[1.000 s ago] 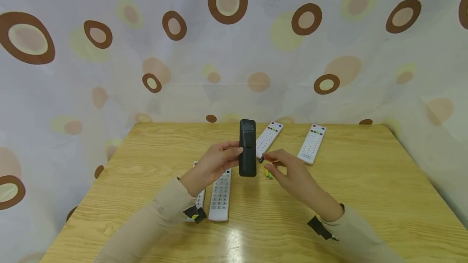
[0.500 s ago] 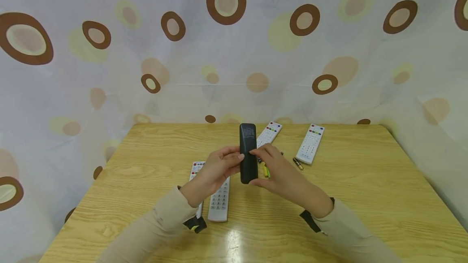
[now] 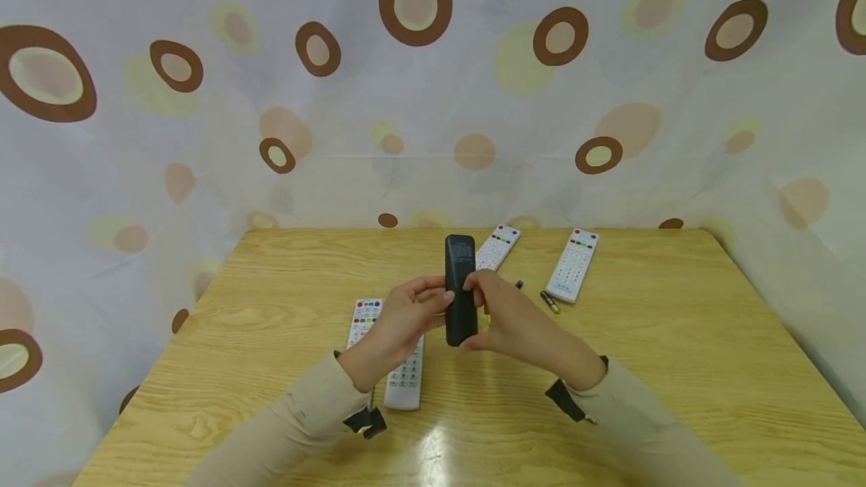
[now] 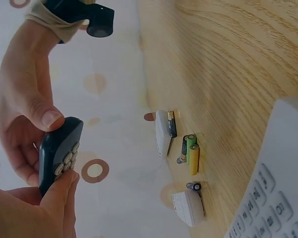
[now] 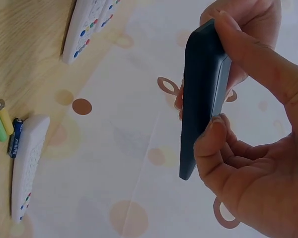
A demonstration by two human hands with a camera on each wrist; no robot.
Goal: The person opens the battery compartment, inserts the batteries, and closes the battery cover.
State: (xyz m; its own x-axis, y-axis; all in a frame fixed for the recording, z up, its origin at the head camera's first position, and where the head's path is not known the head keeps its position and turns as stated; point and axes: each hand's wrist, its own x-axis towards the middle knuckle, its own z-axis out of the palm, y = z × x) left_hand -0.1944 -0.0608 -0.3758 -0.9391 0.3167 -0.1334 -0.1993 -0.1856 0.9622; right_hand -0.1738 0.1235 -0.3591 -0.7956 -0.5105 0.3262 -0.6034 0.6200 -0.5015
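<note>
Dark remote, one: held in the air above the tabletop, its back turned toward the head camera, buttons on the opposite face. Left hand, one: thumb and fingers clamped on the remote's left edge. Right hand, one: likewise clamped, thumb at the lower end, bent forefinger against the back. Step in hand, as judged: working the back cover; best done with a firm left grip and even right pressure along the body, without twisting. White remotes, four: two near, partly hidden by the left hand and arm; two farther off, rightward. Loose batteries, at least five: one green, one yellow, at least three dark; exact total uncertain.
</note>
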